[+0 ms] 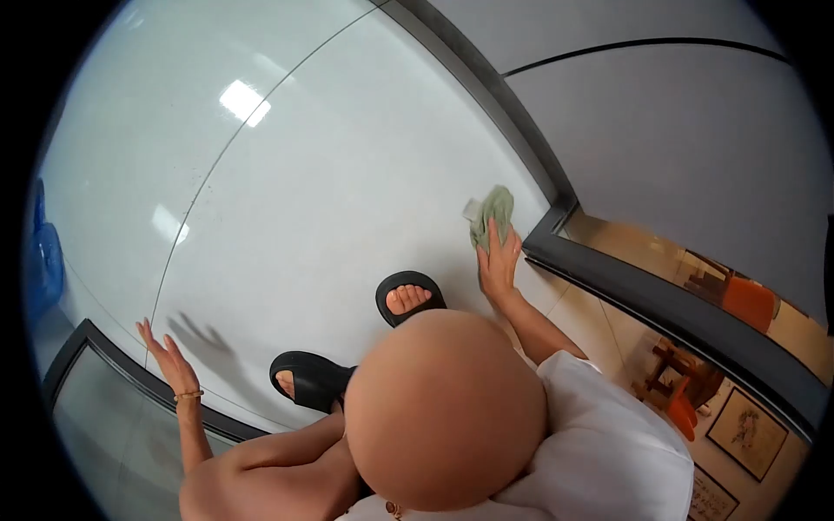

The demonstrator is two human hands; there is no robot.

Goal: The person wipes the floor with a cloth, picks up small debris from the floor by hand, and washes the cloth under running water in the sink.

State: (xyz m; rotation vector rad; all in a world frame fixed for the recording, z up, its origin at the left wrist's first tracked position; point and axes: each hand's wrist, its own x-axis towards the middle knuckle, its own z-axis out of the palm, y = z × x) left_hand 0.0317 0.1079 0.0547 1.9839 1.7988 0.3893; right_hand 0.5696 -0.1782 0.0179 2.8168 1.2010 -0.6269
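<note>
Crumpled green cloth [496,206]; glossy floor [321,182]

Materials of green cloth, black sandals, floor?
Cloth: apparently soft fabric, matte, judging by its folds. Sandals: probably foam or rubber, dull finish, given thick rounded edges. Floor: likely glazed or polished tile; glossy, reflects lights, thin joint lines.

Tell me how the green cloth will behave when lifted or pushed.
The green cloth looks floppy: its folds bunch loosely at the right hand, so it would probably droop. Thin-looking and small, it seems light. Pushed, that soft bunching may crumple further.
</note>
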